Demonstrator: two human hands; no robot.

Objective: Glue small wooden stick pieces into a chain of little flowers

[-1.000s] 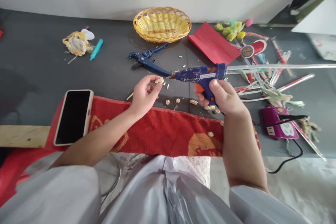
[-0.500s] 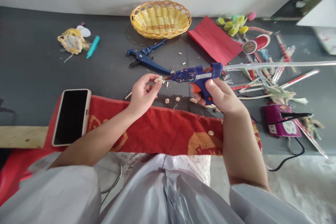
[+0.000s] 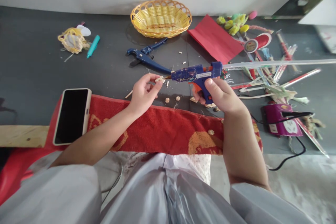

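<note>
Between thumb and fingertips, my left hand (image 3: 144, 91) pinches a small pale wooden piece (image 3: 159, 79), its exact shape partly covered by the fingers. My right hand (image 3: 223, 94) is wrapped around the handle of a blue glue gun (image 3: 187, 72), fingers by its orange trigger. The nozzle points left and is at the wooden piece; whether they touch I cannot tell. A long clear glue stick (image 3: 278, 63) sticks out of the gun's back. Below the gun lie several small wooden clusters (image 3: 177, 98) and short stick bits on the dark table.
A red towel (image 3: 162, 129) lies along the front edge, with a phone (image 3: 71, 116) on its left end. Behind are a blue cutter (image 3: 149, 59), a yellow woven basket (image 3: 161, 19) and red paper (image 3: 215, 40). At right stand a purple power socket (image 3: 282, 120), cords and a red ribbon spool (image 3: 262, 41).
Almost nothing differs. The whole view has shifted very slightly, while both hands keep the wooden piece and the glue gun in nearly the same place.
</note>
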